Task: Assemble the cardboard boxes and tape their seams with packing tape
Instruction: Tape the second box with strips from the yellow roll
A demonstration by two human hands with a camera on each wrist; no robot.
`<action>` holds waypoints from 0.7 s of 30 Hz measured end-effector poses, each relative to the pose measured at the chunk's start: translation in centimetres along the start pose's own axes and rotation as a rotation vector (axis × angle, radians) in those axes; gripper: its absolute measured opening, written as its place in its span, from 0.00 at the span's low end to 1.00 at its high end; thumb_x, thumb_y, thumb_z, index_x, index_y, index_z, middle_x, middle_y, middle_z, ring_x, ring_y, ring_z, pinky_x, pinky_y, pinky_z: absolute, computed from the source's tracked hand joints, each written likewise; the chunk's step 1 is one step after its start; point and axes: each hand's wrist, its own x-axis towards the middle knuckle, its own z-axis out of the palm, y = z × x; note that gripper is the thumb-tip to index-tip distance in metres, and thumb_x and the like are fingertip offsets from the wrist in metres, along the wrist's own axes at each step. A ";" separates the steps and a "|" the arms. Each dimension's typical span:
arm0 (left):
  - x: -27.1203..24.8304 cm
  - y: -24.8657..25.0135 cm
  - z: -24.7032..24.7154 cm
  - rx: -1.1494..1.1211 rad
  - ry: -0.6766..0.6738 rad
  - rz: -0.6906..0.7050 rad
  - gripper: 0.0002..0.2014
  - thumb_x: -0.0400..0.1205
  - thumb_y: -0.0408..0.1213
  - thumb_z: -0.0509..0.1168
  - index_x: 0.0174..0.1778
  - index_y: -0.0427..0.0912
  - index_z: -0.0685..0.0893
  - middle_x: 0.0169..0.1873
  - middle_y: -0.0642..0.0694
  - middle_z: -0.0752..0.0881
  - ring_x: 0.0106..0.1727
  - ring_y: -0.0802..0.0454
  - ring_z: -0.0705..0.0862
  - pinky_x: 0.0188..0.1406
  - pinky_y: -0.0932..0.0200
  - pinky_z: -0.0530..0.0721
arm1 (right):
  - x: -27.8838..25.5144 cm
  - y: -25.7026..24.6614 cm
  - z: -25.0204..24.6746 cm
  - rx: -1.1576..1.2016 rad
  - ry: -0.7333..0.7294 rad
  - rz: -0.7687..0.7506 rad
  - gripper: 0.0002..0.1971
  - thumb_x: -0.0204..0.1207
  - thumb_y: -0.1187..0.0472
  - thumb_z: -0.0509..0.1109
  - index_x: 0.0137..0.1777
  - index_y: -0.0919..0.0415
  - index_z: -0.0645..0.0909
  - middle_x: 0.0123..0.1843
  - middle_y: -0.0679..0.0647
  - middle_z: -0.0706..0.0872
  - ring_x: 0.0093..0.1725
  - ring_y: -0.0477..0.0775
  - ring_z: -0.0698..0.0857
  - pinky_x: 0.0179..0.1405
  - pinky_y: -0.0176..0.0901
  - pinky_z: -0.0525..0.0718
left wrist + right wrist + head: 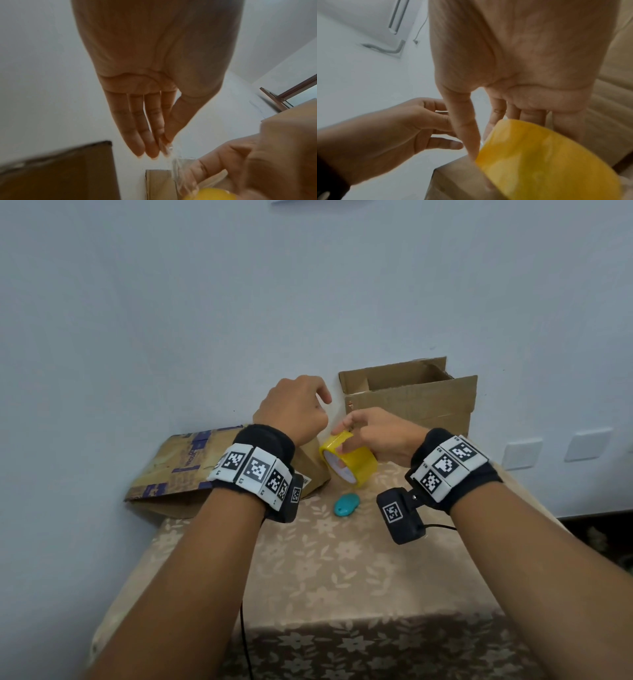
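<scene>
Tape roll: yellow packing tape roll [349,461] held above the counter, between the two boxes, tilted, core facing the camera
Right hand: right hand [380,436] grips the roll, fingers over its top rim, thumb down its side in the right wrist view
Left hand: left hand [294,412] just left of and above the roll; thumb and index tips meet on a thin clear tape end [173,152] in the left wrist view, other fingers straight; blurred, so contact is not sure
Hands apart or not: close together, nearly touching over the roll
Open box: cardboard box [411,398] stands upright behind the right hand against the wall, top flaps up, inside not visible
Flat box: flattened cardboard box [178,470] with blue print lies at the counter's left rear, partly under the left wrist, near the roll
Teal item: small teal oval object [346,504] on the counter, just below the roll, not touching it
Counter: counter [342,577] covered with a beige floral cloth
Room: pale blue-white wall [171,320] behind; white wall outlets [522,453] at right
</scene>
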 end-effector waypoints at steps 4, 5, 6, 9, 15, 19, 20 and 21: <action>0.0 0.1 0.3 -0.013 0.001 0.046 0.13 0.77 0.37 0.64 0.48 0.65 0.82 0.41 0.60 0.87 0.50 0.49 0.85 0.54 0.43 0.87 | -0.3 0.6 0.0 0.122 -0.112 -0.001 0.25 0.72 0.80 0.76 0.60 0.52 0.79 0.61 0.62 0.85 0.60 0.62 0.86 0.45 0.50 0.85; 0.0 0.1 0.2 -0.018 -0.003 0.063 0.14 0.77 0.37 0.64 0.49 0.64 0.83 0.42 0.60 0.87 0.49 0.50 0.85 0.54 0.43 0.87 | -0.4 0.7 0.0 0.142 -0.126 -0.007 0.27 0.73 0.80 0.75 0.63 0.51 0.77 0.61 0.63 0.87 0.60 0.62 0.87 0.47 0.50 0.85; 0.0 0.2 0.2 -0.026 -0.006 0.081 0.15 0.78 0.35 0.65 0.50 0.63 0.84 0.41 0.60 0.87 0.48 0.51 0.85 0.53 0.43 0.87 | -0.4 0.8 0.0 0.162 -0.146 -0.008 0.30 0.74 0.80 0.74 0.67 0.49 0.75 0.59 0.63 0.90 0.61 0.63 0.89 0.51 0.51 0.86; -0.1 0.3 0.1 -0.038 0.002 0.126 0.16 0.77 0.32 0.66 0.52 0.60 0.85 0.39 0.58 0.89 0.44 0.53 0.85 0.52 0.44 0.87 | -0.6 1.2 0.0 0.167 -0.212 -0.007 0.34 0.79 0.77 0.72 0.77 0.47 0.69 0.56 0.66 0.93 0.64 0.65 0.91 0.62 0.57 0.85; -0.5 0.6 -0.2 0.033 0.018 0.112 0.15 0.78 0.32 0.70 0.51 0.60 0.88 0.39 0.60 0.89 0.47 0.56 0.87 0.50 0.47 0.87 | -1.2 1.6 -0.5 0.080 -0.232 0.007 0.24 0.83 0.73 0.71 0.75 0.53 0.76 0.52 0.64 0.93 0.55 0.59 0.93 0.51 0.50 0.87; -0.7 1.1 -0.2 0.019 0.012 0.055 0.16 0.75 0.31 0.71 0.42 0.64 0.85 0.36 0.58 0.89 0.50 0.52 0.88 0.50 0.49 0.87 | -1.6 1.4 -0.9 -0.031 -0.215 0.030 0.23 0.82 0.73 0.72 0.72 0.51 0.78 0.52 0.63 0.94 0.54 0.59 0.94 0.58 0.56 0.89; -0.8 1.4 -0.2 0.025 0.011 0.061 0.17 0.75 0.31 0.71 0.41 0.64 0.85 0.36 0.58 0.88 0.50 0.52 0.88 0.49 0.50 0.87 | -1.6 1.4 -0.9 -0.074 -0.209 0.039 0.23 0.82 0.72 0.72 0.71 0.50 0.79 0.51 0.60 0.95 0.57 0.59 0.93 0.62 0.58 0.88; -0.9 1.7 -0.3 0.036 0.014 0.077 0.18 0.75 0.30 0.72 0.41 0.64 0.84 0.36 0.59 0.88 0.50 0.52 0.88 0.49 0.50 0.87 | -1.6 1.4 -1.0 -0.120 -0.201 0.048 0.22 0.82 0.71 0.73 0.71 0.48 0.79 0.50 0.56 0.95 0.61 0.59 0.91 0.65 0.61 0.86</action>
